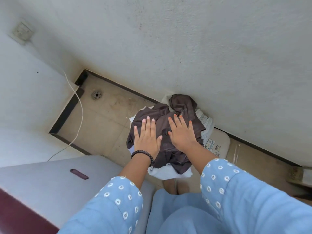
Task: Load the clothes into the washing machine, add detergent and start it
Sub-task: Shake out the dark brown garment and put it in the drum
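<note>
A heap of clothes lies on the tiled floor by the wall: a dark brown garment (162, 119) on top, white pieces (168, 173) beneath and a pale striped one (206, 122) at the right. My left hand (146, 135) and my right hand (181, 132) are spread flat, fingers apart, over the brown garment; I cannot tell whether they touch it. Neither hand grips anything. The grey top of the washing machine (50, 183), with a dark recessed handle (79, 174), fills the lower left.
A white wall (185, 48) runs close behind the heap. A floor drain (96, 94) sits in the corner, and a white cable (79, 105) trails down from the wall socket (22, 32). A pale printed bag or cushion (219, 142) lies right of the clothes.
</note>
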`<state>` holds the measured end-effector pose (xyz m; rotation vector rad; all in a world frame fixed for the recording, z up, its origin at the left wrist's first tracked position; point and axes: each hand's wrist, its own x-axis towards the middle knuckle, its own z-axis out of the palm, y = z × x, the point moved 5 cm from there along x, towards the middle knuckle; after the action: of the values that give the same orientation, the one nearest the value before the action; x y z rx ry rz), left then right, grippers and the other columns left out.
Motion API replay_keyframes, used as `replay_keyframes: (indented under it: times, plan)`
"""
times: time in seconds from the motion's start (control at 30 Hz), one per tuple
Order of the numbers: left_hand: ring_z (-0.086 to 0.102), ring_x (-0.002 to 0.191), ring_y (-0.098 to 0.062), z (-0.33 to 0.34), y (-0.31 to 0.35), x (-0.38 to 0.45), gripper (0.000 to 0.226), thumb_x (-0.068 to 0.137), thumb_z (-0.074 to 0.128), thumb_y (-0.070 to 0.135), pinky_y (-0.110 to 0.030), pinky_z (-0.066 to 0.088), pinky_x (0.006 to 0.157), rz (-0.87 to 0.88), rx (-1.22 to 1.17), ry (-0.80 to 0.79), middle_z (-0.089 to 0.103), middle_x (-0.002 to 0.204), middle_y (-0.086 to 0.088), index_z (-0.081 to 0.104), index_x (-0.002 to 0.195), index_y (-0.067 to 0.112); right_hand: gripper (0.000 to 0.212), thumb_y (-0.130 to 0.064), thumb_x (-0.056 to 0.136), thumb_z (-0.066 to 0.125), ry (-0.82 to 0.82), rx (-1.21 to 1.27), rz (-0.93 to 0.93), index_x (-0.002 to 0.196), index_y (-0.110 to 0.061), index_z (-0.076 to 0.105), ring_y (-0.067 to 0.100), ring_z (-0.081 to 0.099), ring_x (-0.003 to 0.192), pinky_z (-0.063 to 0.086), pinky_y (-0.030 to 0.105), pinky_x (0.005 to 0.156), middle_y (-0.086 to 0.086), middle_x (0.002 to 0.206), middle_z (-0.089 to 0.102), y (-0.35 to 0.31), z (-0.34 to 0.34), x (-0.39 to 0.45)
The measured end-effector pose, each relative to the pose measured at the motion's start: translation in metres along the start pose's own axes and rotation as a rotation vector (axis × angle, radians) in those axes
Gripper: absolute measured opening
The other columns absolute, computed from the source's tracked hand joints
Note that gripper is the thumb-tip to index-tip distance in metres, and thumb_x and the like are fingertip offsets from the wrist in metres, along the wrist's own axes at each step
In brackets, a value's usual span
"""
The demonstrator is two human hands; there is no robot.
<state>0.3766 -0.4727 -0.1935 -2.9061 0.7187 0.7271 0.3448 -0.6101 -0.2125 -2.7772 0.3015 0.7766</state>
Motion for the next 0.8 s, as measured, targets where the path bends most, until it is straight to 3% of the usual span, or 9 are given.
replay_keyframes:
  times: [0.2, 0.3, 0.4, 0.47, 0.63, 0.7, 0.73, 0.8]
  plan:
    - [-0.011, 0.152, -0.022, 0.005, 0.005, 0.0, 0.069, 0.104, 0.023, 0.046, -0.05, -0.005, 0.12, -0.001, -0.043, -0.016, -0.013, 0.164, -0.006, -0.008, 0.156, 0.013, 0.069, -0.035, 0.103, 0.038, -0.116, 0.01, 0.018, 0.156, -0.02, -0.005, 0.026, -0.005, 0.152, 0.007, 0.06, 0.118, 0.005, 0.165, 0.0, 0.001, 0.007, 0.01]
    - [-0.011, 0.152, -0.023, 0.006, 0.009, -0.002, 0.069, 0.104, 0.023, 0.046, -0.05, -0.006, 0.12, 0.015, -0.046, -0.032, -0.013, 0.164, -0.007, -0.008, 0.156, 0.012, 0.077, -0.028, 0.099, 0.049, -0.165, 0.051, 0.023, 0.156, -0.016, -0.003, 0.03, 0.008, 0.15, 0.015, 0.058, 0.116, 0.01, 0.159, 0.025, 0.002, 0.01, 0.009]
    - [-0.011, 0.152, -0.023, 0.004, 0.012, -0.004, 0.069, 0.104, 0.024, 0.045, -0.05, -0.007, 0.12, 0.037, -0.062, -0.051, -0.013, 0.164, -0.007, -0.009, 0.155, 0.012, 0.059, -0.021, 0.097, 0.053, -0.229, 0.072, 0.055, 0.149, -0.01, 0.026, 0.032, 0.036, 0.134, 0.036, 0.048, 0.105, 0.013, 0.138, 0.051, 0.005, 0.008, 0.006]
    - [-0.012, 0.152, -0.023, 0.002, 0.016, -0.005, 0.07, 0.104, 0.028, 0.044, -0.05, -0.007, 0.12, 0.058, -0.061, -0.067, -0.014, 0.164, -0.007, -0.009, 0.155, 0.012, 0.035, -0.018, 0.098, 0.05, -0.265, 0.061, 0.053, 0.131, -0.009, 0.048, 0.031, 0.04, 0.129, 0.04, 0.046, 0.101, 0.013, 0.131, 0.054, 0.007, 0.008, 0.002]
    - [-0.012, 0.152, -0.026, 0.003, 0.027, -0.009, 0.083, 0.098, 0.05, 0.04, -0.052, -0.003, 0.12, 0.124, 0.012, -0.166, -0.011, 0.165, -0.009, -0.003, 0.156, 0.014, 0.03, -0.02, 0.097, 0.046, -0.21, 0.249, 0.044, 0.123, -0.01, 0.058, 0.032, 0.037, 0.125, 0.041, 0.048, 0.1, 0.011, 0.127, 0.045, 0.009, 0.01, -0.015]
    - [-0.011, 0.152, -0.027, 0.001, 0.033, -0.014, 0.085, 0.096, 0.056, 0.038, -0.052, -0.002, 0.12, 0.137, -0.015, -0.182, -0.008, 0.165, -0.009, 0.001, 0.156, 0.015, 0.013, -0.021, 0.091, 0.053, -0.098, 0.38, -0.016, 0.088, -0.012, 0.062, 0.033, 0.047, 0.109, 0.043, 0.044, 0.093, 0.01, 0.106, 0.051, 0.009, 0.001, -0.025]
    - [-0.01, 0.152, -0.026, 0.002, 0.032, -0.015, 0.086, 0.095, 0.059, 0.037, -0.051, -0.001, 0.121, 0.125, -0.052, -0.194, -0.006, 0.165, -0.009, 0.002, 0.156, 0.016, 0.02, -0.019, 0.087, 0.056, -0.039, 0.455, -0.043, 0.068, -0.017, 0.051, 0.03, 0.05, 0.093, 0.042, 0.039, 0.084, 0.007, 0.088, 0.051, 0.007, -0.003, -0.027]
    - [-0.005, 0.152, -0.025, 0.002, 0.032, -0.017, 0.092, 0.091, 0.065, 0.038, -0.051, 0.002, 0.121, 0.103, -0.191, -0.193, 0.001, 0.165, -0.007, 0.003, 0.156, 0.019, 0.038, -0.012, 0.083, 0.06, 0.089, 0.597, -0.098, 0.057, -0.015, 0.032, 0.022, 0.041, 0.066, 0.03, 0.029, 0.071, 0.0, 0.062, 0.038, 0.002, -0.018, -0.035]
